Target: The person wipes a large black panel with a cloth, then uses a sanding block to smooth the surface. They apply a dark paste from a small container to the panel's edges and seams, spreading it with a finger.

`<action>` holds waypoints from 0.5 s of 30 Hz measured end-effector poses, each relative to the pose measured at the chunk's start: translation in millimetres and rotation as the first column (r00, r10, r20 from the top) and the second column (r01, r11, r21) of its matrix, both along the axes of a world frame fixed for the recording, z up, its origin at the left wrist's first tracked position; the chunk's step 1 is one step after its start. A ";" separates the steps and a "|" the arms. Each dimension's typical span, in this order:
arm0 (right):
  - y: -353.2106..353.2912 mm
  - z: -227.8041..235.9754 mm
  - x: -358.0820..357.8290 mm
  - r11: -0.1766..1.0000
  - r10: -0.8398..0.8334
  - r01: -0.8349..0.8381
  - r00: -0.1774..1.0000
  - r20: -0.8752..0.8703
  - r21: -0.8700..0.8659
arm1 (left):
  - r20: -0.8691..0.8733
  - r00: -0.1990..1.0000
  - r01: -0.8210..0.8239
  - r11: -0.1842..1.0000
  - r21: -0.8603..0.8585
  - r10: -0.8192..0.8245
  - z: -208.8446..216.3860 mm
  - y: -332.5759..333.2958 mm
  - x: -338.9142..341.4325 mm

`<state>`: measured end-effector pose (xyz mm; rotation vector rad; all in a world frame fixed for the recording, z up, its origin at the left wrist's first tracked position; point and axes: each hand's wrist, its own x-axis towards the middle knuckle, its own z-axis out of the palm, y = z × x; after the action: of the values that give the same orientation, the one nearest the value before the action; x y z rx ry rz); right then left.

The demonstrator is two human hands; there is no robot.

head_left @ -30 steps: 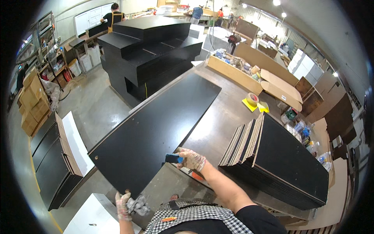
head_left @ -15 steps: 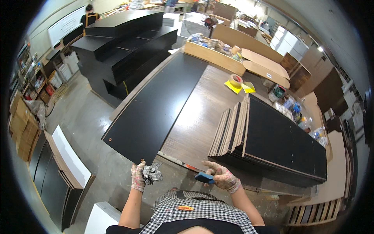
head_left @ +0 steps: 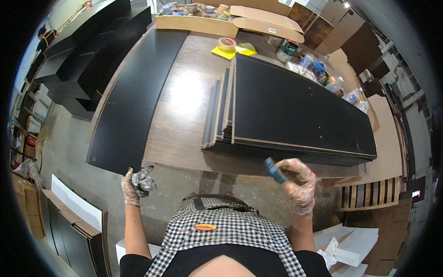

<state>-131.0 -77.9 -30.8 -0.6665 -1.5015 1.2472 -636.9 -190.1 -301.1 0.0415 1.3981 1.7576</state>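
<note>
A long black panel (head_left: pixel 127 99) lies along the left side of the table. At its near corner is my left hand (head_left: pixel 128 193), in a stained glove, closed around a crumpled grey-black rag (head_left: pixel 144 181); the fingertips meet the panel's edge. My right hand (head_left: pixel 302 187), also gloved, is raised just in front of a stack of black panels (head_left: pixel 300 101). Between its thumb and fingers it pinches a small blue block (head_left: pixel 276 171), like a sponge or sanding pad. The block is apart from both the long panel and the stack.
Tape roll (head_left: pixel 226 44) and yellow sheets (head_left: pixel 223 53) lie beyond the stack. A wooden tray (head_left: pixel 196 23) of supplies stands at the far edge, with jars and bottles (head_left: pixel 334 85) at the right. Big black panel pieces (head_left: pixel 87 51) stand left; a person (head_left: pixel 42 41) is behind them.
The view has swung to the right. My right hand has lifted and moved right with the blue block, now turned more upright. My left hand stays by the panel's corner with the rag.
</note>
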 end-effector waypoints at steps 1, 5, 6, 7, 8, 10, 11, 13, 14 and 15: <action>2.8 8.0 5.8 0.988 -0.111 0.100 0.990 0.085 0.120 | 0.018 1.000 0.025 1.000 -0.014 -0.025 -2.6 0.6 -3.5; 24.7 21.9 11.6 0.786 -0.474 0.133 0.757 0.451 0.603 | -0.032 0.997 0.073 0.994 -0.078 -0.076 3.9 -1.6 -6.8; 30.7 22.1 11.2 0.751 -0.506 0.091 0.716 0.480 0.654 | -0.055 0.995 0.079 0.992 -0.096 -0.085 9.3 -3.0 -2.3; 35.7 20.9 10.0 0.724 -0.510 0.022 0.690 0.514 0.689 | 0.120 0.962 0.256 0.963 -0.080 -0.245 18.1 -6.7 2.6; 40.7 19.5 8.8 0.699 -0.500 -0.037 0.689 0.525 0.715 | 0.162 0.969 0.203 0.976 -0.079 -0.188 25.9 -10.2 13.3; 50.0 15.8 4.3 0.667 -0.474 -0.116 0.695 0.540 0.736 | 0.241 0.968 0.096 0.991 -0.090 -0.072 40.8 -19.7 49.7; 55.2 12.9 -0.1 0.645 -0.468 -0.141 0.705 0.533 0.751 | 0.260 0.942 0.271 0.936 -0.224 -0.211 51.4 -23.9 65.0; 64.0 7.0 -12.3 0.619 -0.441 -0.210 0.705 0.555 0.757 | -0.021 0.868 0.467 0.831 -0.304 -0.495 67.3 -28.9 105.6; 68.1 3.3 -20.7 0.629 -0.423 -0.244 0.689 0.589 0.738 | -0.049 0.814 0.557 0.803 -0.213 -0.578 74.2 -26.7 123.6; 71.9 -0.7 -30.0 0.615 -0.411 -0.270 0.692 0.594 0.740 | -0.003 0.787 0.609 0.778 -0.156 -0.617 80.5 -22.7 138.0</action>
<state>-161.0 -6.1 -31.5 -0.6051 -2.4245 0.0448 -498.9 -212.9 -220.6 0.4252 1.3472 1.1080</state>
